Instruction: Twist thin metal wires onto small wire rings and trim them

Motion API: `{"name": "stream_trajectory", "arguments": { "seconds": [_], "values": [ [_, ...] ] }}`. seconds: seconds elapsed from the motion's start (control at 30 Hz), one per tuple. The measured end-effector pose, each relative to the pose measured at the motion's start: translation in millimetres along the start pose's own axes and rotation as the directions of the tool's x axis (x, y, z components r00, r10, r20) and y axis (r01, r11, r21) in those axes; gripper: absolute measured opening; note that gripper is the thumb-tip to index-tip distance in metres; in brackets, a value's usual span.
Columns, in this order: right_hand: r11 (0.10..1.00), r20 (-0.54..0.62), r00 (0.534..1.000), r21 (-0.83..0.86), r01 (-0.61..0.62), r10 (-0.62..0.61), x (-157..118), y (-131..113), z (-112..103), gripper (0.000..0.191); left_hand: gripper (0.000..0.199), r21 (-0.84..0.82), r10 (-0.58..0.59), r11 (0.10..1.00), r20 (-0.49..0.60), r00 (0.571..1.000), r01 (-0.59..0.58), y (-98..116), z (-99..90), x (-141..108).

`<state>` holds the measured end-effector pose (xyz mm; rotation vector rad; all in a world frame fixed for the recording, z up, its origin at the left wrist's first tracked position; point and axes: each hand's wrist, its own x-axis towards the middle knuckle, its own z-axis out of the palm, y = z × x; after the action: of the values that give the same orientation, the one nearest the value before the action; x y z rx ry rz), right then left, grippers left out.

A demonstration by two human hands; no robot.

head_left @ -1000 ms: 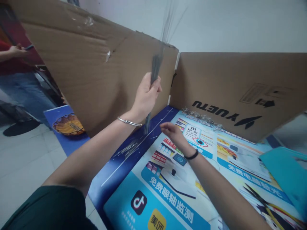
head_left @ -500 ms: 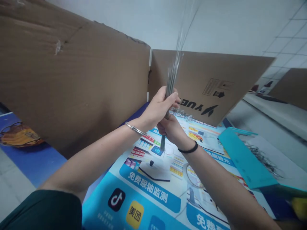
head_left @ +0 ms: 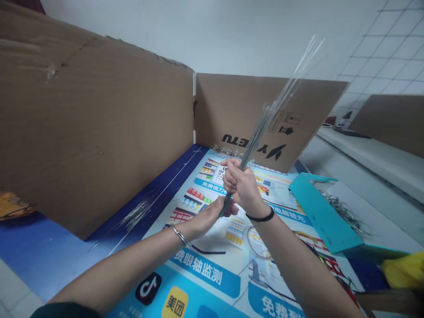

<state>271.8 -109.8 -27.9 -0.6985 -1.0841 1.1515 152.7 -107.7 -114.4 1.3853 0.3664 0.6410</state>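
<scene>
A bundle of thin, silvery wire-like strands (head_left: 260, 132) leans up and to the right, with its longest tips spread against the wall. My right hand (head_left: 244, 184) is closed in a fist round the bundle's lower part. Just below it, my left hand (head_left: 215, 214) holds the bottom end between thumb and fingers. Beneath both hands lies a printed poster sheet (head_left: 212, 276). More loose strands (head_left: 137, 213) lie on the dark blue surface to the left.
Upright cardboard panels stand on the left (head_left: 126, 119) and at the back (head_left: 225, 101). To the right, a turquoise folded box (head_left: 326, 221) holds dark, tangled strands (head_left: 344, 212). A yellow item (head_left: 404, 269) sits at the right edge, an orange one (head_left: 13, 205) at the left.
The bundle has tilted from nearly upright to the right and come lower. My left hand has moved from above my right hand to below it. Loose strands at left have come into view.
</scene>
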Motion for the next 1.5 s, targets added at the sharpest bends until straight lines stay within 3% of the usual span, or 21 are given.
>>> {"name": "stream_trajectory", "arguments": {
  "seconds": [0.07,0.13,0.23,0.4,0.63,0.83,1.0,1.1,1.3,1.5],
  "values": [
    [1.000,-0.038,0.999,0.008,0.019,-0.019,-1,5,0,0.014,0.051,0.104,0.033,0.994,-0.042,0.999,-0.028,1,7.1,-3],
    [1.000,-0.027,1.000,0.008,-0.012,0.012,-4,9,0,0.015,0.041,0.182,0.022,0.983,-0.003,1.000,-0.021,2,7.9,-4],
    [0.997,0.046,0.995,-0.008,-0.083,0.083,-11,12,4,0.016,0.031,0.224,-0.014,0.974,0.073,0.997,-0.003,2,1.4,-6],
    [0.993,0.115,0.987,-0.053,-0.107,0.112,-23,18,14,0.018,0.022,0.258,-0.050,0.966,0.097,0.994,0.024,-3,-9.8,-17],
    [0.978,0.068,0.990,-0.175,-0.112,0.125,-30,39,13,0.021,0.020,0.283,-0.148,0.949,0.023,0.989,0.135,-9,-13.1,-21],
    [0.984,0.012,0.997,-0.161,-0.078,0.081,-37,42,15,0.023,0.020,0.221,-0.081,0.973,0.054,0.995,0.067,-26,-11.0,-18],
    [0.958,-0.011,0.999,-0.284,-0.039,0.037,-43,42,11,0.023,0.017,0.217,-0.077,0.975,0.082,0.994,0.058,-39,-8.7,-19],
    [0.945,-0.001,1.000,-0.326,-0.021,0.022,-45,42,7,0.022,0.016,0.235,-0.095,0.969,0.071,0.993,0.076,-41,-8.6,-20],
    [0.965,0.042,0.997,-0.257,-0.053,0.066,-46,42,9,0.021,0.019,0.300,-0.148,0.945,0.043,0.988,0.129,-44,-8.9,-22],
    [0.948,0.026,0.997,-0.310,-0.067,0.079,-46,40,11,0.021,0.023,0.337,-0.138,0.936,0.094,0.986,0.100,-39,-10.5,-25]
  ]
}}
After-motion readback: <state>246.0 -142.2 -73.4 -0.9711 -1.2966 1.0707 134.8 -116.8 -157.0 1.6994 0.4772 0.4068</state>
